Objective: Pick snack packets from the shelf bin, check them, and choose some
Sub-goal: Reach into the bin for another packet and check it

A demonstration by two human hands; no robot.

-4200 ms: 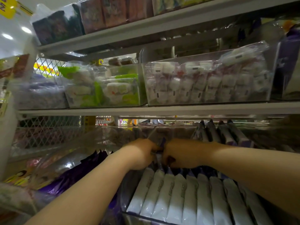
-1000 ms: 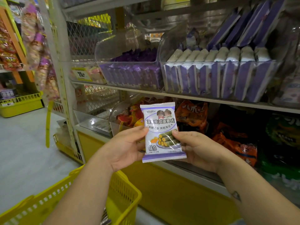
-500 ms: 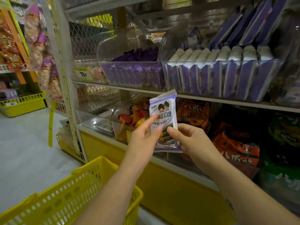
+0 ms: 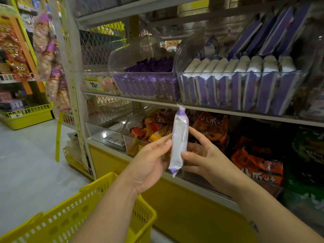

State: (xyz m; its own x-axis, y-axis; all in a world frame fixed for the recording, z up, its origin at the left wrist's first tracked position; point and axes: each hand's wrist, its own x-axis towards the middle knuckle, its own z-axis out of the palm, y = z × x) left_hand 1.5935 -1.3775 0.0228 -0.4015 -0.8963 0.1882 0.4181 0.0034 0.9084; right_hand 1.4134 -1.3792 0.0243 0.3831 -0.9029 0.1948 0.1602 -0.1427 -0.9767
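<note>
You are holding the snack packet [image 4: 178, 142] upright and edge-on between both hands, out in front of the lower shelf and apart from the bins. Your left hand [image 4: 150, 160] is pinching its left side near the middle. Your right hand [image 4: 205, 158] is gripping its lower right side with the thumb, while the index finger is reaching up along the wrapper.

Above the packet, a clear shelf bin [image 4: 242, 88] is sitting on a pale metal shelf [image 4: 228, 109], holding rows of white and purple packets standing on edge. Just beside it on the left, a second clear bin [image 4: 147, 85] is holding darker purple packets. Orange bags [image 4: 257, 165] are filling the lower level behind your right hand. The rack is standing on a yellow base [image 4: 184, 207].

A yellow basket [image 4: 98, 213] is sitting low under your left forearm. The pale grey floor [image 4: 26, 163] is stretching left toward another rack, where strips of snacks [image 4: 47, 55] are hanging.
</note>
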